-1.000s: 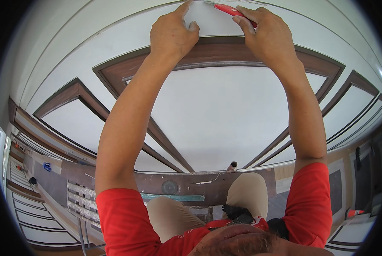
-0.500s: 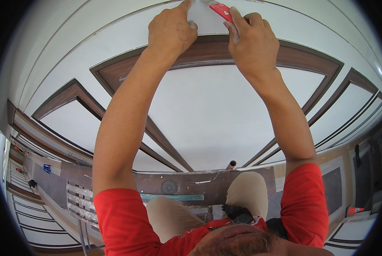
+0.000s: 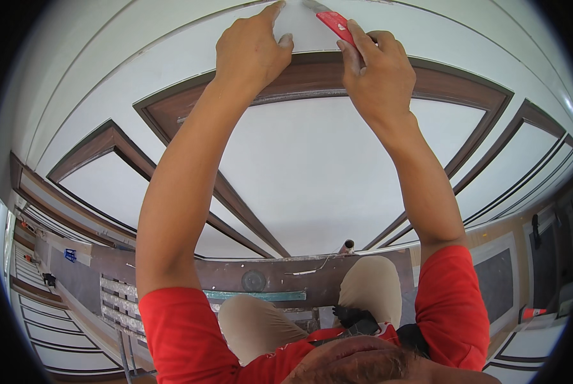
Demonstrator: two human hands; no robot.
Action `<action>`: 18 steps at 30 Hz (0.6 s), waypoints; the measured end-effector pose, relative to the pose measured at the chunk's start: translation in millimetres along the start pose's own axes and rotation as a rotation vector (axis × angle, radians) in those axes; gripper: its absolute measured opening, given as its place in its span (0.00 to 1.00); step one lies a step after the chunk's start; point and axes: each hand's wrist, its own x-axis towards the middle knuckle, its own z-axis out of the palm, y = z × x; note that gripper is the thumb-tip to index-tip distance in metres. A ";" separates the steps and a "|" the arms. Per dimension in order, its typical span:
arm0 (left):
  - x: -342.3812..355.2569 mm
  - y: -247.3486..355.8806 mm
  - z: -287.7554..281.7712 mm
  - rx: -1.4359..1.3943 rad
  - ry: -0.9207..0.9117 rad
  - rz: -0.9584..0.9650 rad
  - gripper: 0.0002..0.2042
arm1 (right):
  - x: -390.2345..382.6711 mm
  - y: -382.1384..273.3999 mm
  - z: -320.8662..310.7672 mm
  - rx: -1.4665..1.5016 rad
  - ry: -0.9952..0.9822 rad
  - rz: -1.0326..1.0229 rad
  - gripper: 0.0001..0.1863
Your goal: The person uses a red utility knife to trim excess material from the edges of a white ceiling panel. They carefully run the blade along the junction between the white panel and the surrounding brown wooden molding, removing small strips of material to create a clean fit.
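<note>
Both arms reach up to a white wall (image 3: 152, 67) above a dark brown panel moulding (image 3: 312, 67). My left hand (image 3: 251, 51) is open. Its index finger stretches up to the wall near a thin seam line, and its thumb stands apart, with nothing held. To its right, my right hand (image 3: 382, 73) is shut on a red-handled putty knife (image 3: 335, 25). The knife's grey metal blade points up and left to the wall, its tip running out at the top edge of the view. Whitish dust covers some fingertips.
Below me is a brown plank (image 3: 222, 274) bearing a round grey disc (image 3: 253, 280) and a teal strip (image 3: 261, 296). A pipe end (image 3: 347, 246) rises by the wall. A spattered slatted platform (image 3: 117, 304) stands left; a blue stool (image 3: 71, 255) is farther off.
My left hand has shifted slightly left, its thumb now further from its index finger. The knife in my right hand has moved slightly down and right, showing more of its blade.
</note>
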 end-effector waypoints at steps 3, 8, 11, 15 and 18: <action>-4.7 -10.1 10.1 -0.054 0.138 -0.050 0.27 | 0.5 -4.2 -10.2 0.137 -0.050 0.091 0.17; -4.8 -20.0 9.2 -0.138 0.200 -0.111 0.26 | 9.9 -0.3 -16.5 0.277 -0.166 0.155 0.17; -0.7 -28.7 12.8 -0.139 0.264 -0.066 0.27 | 17.2 -0.8 -18.2 0.288 -0.237 0.092 0.17; -1.1 -30.4 18.7 -0.182 0.339 -0.086 0.28 | 37.5 -1.6 -23.8 0.241 -0.311 -0.023 0.17; -11.4 -32.0 25.6 -0.335 0.351 -0.220 0.29 | 62.7 -12.9 -35.9 0.240 -0.376 -0.096 0.15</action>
